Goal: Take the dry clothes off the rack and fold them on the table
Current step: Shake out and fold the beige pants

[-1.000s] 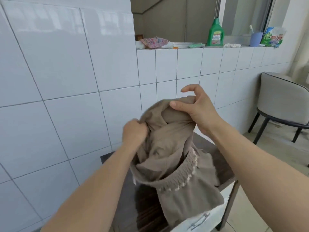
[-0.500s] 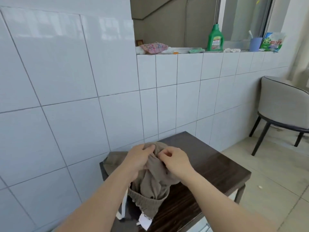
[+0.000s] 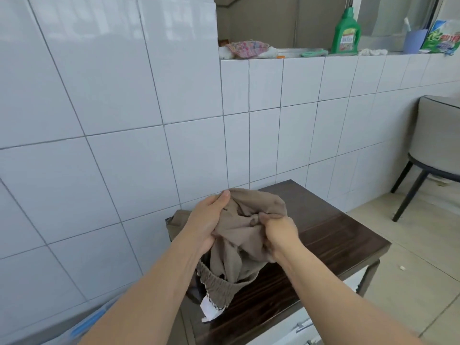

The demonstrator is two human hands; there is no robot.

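Observation:
A bunched taupe garment (image 3: 239,242) with an elastic waistband and a white label hangs over the dark wooden table (image 3: 331,235), held up between both hands. My left hand (image 3: 206,225) grips its left side, thumb on top of the cloth. My right hand (image 3: 278,235) holds a gathered fold on the right, fingers curled into the fabric. The waistband droops toward the table's near left part. Another piece of the same brown cloth (image 3: 178,220) lies at the table's back left corner. No rack is in view.
A white tiled wall stands right behind the table. Its ledge carries a green detergent bottle (image 3: 346,33), a patterned cloth (image 3: 246,48), a blue cup (image 3: 414,41) and a green packet (image 3: 441,37). A grey chair (image 3: 435,145) stands at right on the tiled floor.
The garment came down from chest height to just above the table. Both hands have shifted their hold, spreading slightly apart on the bunched cloth.

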